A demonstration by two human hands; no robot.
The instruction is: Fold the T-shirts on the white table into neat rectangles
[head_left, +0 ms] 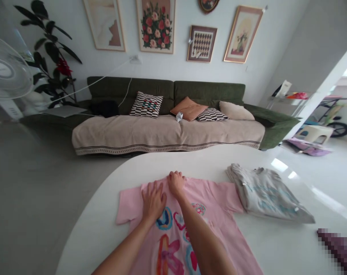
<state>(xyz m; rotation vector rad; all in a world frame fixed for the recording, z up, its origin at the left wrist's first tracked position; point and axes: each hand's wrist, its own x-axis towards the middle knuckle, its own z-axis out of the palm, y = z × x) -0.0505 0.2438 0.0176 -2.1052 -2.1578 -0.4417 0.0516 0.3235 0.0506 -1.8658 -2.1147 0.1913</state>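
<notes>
A pink T-shirt [225,233] with painted shapes in blue, red, orange and magenta lies spread on the white table [90,229], its collar end away from me. My left hand [154,201] rests on its upper left part, palm down with fingers apart. At the neckline, my right hand [176,184] is closed with curled fingers on the pink cloth. My right forearm covers part of the print. The shirt's lower end runs out of view. To the right, a folded grey T-shirt [267,194] with light blue lettering touches the pink sleeve.
Past the rounded table edge stands a green sofa [209,91] with a beige cover and several cushions. A white fan [7,72] and a tall plant [51,49] are at the left. A pixelated dark purple item [341,248] lies at the lower right.
</notes>
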